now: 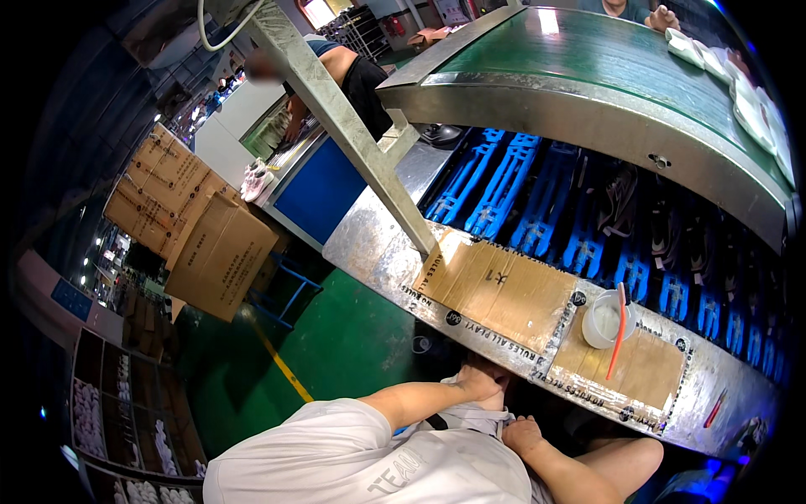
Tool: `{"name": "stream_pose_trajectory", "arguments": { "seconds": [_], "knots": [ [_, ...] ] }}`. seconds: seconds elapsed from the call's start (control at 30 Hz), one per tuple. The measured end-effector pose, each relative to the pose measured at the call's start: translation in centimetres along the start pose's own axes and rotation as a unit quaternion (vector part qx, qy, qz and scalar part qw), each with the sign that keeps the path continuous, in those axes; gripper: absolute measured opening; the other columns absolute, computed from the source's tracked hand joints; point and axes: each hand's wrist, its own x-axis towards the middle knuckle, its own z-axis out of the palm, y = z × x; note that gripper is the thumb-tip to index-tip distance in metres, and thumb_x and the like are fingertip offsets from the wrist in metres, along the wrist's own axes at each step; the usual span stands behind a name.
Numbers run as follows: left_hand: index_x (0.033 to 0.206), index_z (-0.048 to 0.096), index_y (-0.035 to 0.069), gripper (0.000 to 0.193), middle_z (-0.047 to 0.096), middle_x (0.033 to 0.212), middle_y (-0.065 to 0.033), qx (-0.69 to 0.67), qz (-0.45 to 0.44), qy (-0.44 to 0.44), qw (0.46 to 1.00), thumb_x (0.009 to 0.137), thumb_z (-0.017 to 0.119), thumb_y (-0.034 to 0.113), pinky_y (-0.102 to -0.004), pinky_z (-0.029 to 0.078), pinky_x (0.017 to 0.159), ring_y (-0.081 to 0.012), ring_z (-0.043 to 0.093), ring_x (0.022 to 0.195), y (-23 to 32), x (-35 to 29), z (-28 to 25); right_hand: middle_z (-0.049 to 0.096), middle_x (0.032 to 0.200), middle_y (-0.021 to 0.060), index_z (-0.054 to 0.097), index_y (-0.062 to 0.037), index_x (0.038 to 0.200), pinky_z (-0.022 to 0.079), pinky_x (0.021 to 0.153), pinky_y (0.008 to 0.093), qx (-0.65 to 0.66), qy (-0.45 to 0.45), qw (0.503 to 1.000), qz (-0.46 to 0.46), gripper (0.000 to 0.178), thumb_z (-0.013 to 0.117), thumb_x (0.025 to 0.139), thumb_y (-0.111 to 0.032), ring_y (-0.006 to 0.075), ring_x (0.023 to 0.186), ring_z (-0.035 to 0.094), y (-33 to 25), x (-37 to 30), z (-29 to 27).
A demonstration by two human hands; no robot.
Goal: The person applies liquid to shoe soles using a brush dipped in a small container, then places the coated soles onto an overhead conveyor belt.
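Observation:
Both of my hands are low at my lap, in front of the bench edge. My left hand [482, 382] lies against light grey cloth [474, 413], its fingers bent down and mostly hidden. Close by on the right, my right hand [522, 433] is closed at the edge of the same cloth; whether it grips the cloth cannot be made out. On the metal bench [382, 248] beyond stands a translucent plastic cup [598, 326] of whitish contents. A red-orange stick, perhaps a brush handle [618, 340], leans across its rim. Cardboard sheets [504, 290] are taped under and beside the cup.
Behind the bench run blue racks [495, 185], some holding dark shoes [620, 202]. A green conveyor [546, 50] carries white shoe parts [739, 92]. A metal post [336, 109] rises from the bench. Cartons [222, 256] stand left; a person [353, 71] bends over farther back.

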Motion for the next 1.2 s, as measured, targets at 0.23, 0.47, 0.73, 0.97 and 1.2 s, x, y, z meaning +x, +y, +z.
{"name": "stream_pose_trajectory", "arguments": {
  "seconds": [0.23,0.47,0.73,0.97,1.2],
  "knots": [
    [0.103,0.077,0.024,0.033,0.066,0.125,-0.0170,-0.007,-0.001,-0.004,1.000,0.079,0.072,0.047,-0.0599,0.049,0.092,-0.0467,0.055,0.117,0.5,0.4,-0.4,0.069,0.131,0.0142,0.072,-0.0068,0.124,0.045,0.104,0.0496,-0.001,-0.023,1.000,0.007,0.037,0.047,0.100,-0.021,0.0295,0.121,0.063,0.3,0.2,0.2],
    [0.102,0.076,0.022,0.033,0.068,0.121,-0.0165,-0.009,0.003,-0.008,1.000,0.079,0.072,0.046,-0.0585,0.049,0.092,-0.0444,0.057,0.114,0.0,0.4,-0.1,0.069,0.133,0.0129,0.071,-0.0080,0.126,0.046,0.104,0.0503,0.012,-0.029,0.999,0.007,0.038,0.045,0.101,-0.021,0.0300,0.123,0.063,0.2,0.3,-0.1],
    [0.103,0.076,0.023,0.033,0.067,0.122,-0.0165,0.005,0.020,-0.007,1.000,0.079,0.071,0.045,-0.0573,0.049,0.093,-0.0439,0.057,0.116,0.3,0.4,-0.7,0.071,0.127,0.0110,0.072,-0.0097,0.121,0.048,0.096,0.0464,-0.009,0.001,1.000,-0.005,0.035,0.048,0.099,-0.023,0.0285,0.118,0.066,0.5,0.8,1.0],
    [0.100,0.077,0.024,0.031,0.069,0.119,-0.0142,0.004,-0.008,-0.018,1.000,0.080,0.070,0.046,-0.0576,0.050,0.093,-0.0435,0.058,0.115,0.5,0.3,-0.7,0.071,0.127,0.0125,0.072,-0.0096,0.121,0.047,0.099,0.0490,0.012,-0.003,1.000,-0.003,0.036,0.047,0.099,-0.022,0.0298,0.118,0.066,0.4,0.8,1.2],
    [0.104,0.077,0.024,0.033,0.069,0.120,-0.0145,0.028,-0.026,-0.048,0.998,0.082,0.070,0.048,-0.0562,0.052,0.091,-0.0436,0.059,0.114,1.9,0.2,-2.8,0.075,0.117,0.0129,0.076,-0.0104,0.112,0.050,0.090,0.0472,0.013,0.037,0.999,-0.004,0.032,0.050,0.097,-0.021,0.0293,0.110,0.070,0.5,0.5,1.7]
  ]
}}
